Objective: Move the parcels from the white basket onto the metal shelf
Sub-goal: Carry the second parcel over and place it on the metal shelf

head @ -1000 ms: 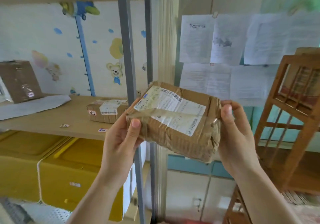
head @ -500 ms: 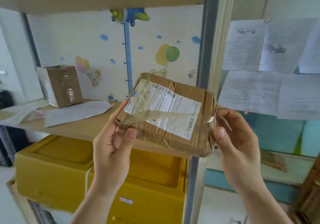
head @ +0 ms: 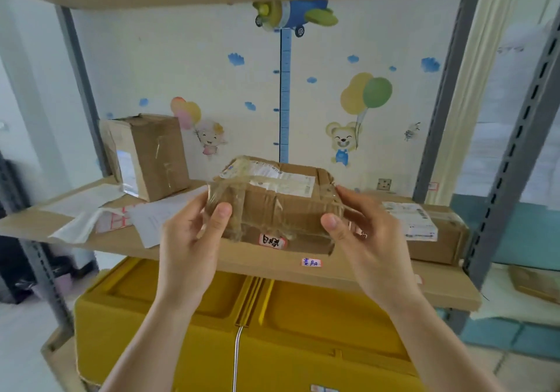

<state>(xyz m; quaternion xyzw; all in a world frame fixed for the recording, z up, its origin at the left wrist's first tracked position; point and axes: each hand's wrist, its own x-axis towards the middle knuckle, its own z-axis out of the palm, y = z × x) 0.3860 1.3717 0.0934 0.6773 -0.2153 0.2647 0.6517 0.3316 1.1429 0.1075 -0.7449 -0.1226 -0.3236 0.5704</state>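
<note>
Two bare hands held a taped brown parcel [head: 274,207] over the front of the metal shelf's board [head: 212,258], the left hand [head: 189,252] gripping its left end with the thumb laid across the tape, the right hand [head: 368,244] clasping its right end, thumb on the near face. The parcel sat between the palms at about the level of the board; whether its underside touched the board could not be told. A white shipping label [head: 272,178] ran across its top, the print too small to read, though a barcode strip showed along its far edge. A small white sticker with a red border [head: 272,241] lay just under the parcel's near edge, bearing handwritten characters that could not be made out, and a second small sticker [head: 311,262] with blue handwriting sat on the board's front edge below it. A flat parcel [head: 436,234] with its own printed white label lay on the board just right of the right hand. At the back left an upright box [head: 148,155] stood tilted beside loose white papers [head: 91,213], one sheet marked in red. Yellow crates [head: 242,325] filled the level beneath. Behind the shelf, a wall sticker of a blue height ruler [head: 285,95] rose to a toy aeroplane, flanked by a cartoon bear with balloons.
</note>
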